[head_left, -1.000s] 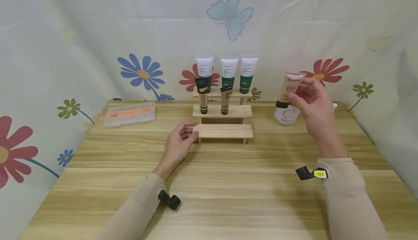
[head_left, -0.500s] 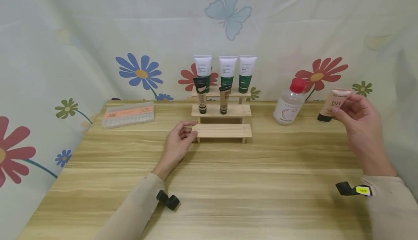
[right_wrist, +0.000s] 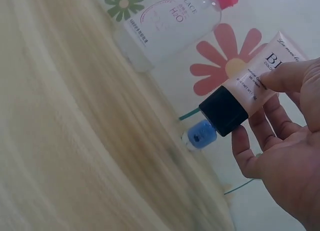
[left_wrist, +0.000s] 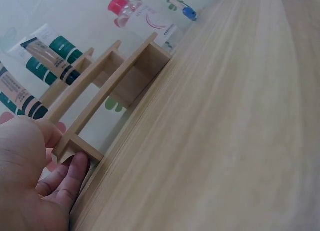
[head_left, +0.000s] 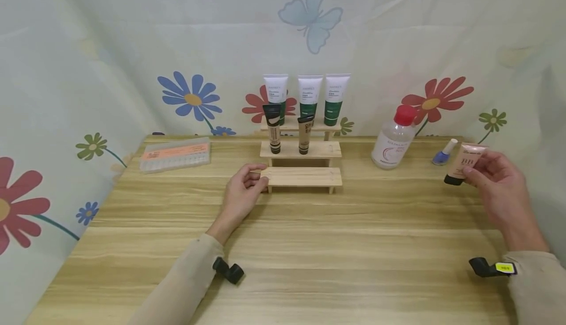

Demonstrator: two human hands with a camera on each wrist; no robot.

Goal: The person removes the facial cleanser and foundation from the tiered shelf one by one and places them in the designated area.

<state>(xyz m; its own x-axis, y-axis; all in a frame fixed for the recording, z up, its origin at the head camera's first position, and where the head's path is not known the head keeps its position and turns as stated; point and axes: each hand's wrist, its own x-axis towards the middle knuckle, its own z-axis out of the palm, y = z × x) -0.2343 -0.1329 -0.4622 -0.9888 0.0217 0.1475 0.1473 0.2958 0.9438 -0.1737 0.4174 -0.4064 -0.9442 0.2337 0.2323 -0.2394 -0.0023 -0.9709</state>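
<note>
On the right side of the table, my right hand point(head_left: 504, 187) pinches a pink BB cream tube point(right_wrist: 250, 86), its black cap pointing down and left. Thumb in front and fingers behind, it holds the tube above the tabletop. My left hand point(head_left: 244, 187) grips the left end of the lowest step of a wooden tiered stand point(head_left: 305, 176); the left wrist view shows its fingertips under that step. Two slim tan tubes with black ends, one left point(head_left: 274, 131) and one right point(head_left: 304, 136), stand on the middle step. Several white-and-green tubes point(head_left: 337, 99) line the top step.
A clear bottle with a red cap point(head_left: 393, 138) stands right of the wooden stand. Near the held tube is a blue nail polish bottle with a white cap point(head_left: 443, 153). A flat clear case with an orange label point(head_left: 176, 155) lies at the back left. A flowered curtain backs the table.
My right hand has carried the BB cream tube from in front of the red-capped bottle to the right, then lower and nearer. The nail polish now shows. My left hand stays put.
</note>
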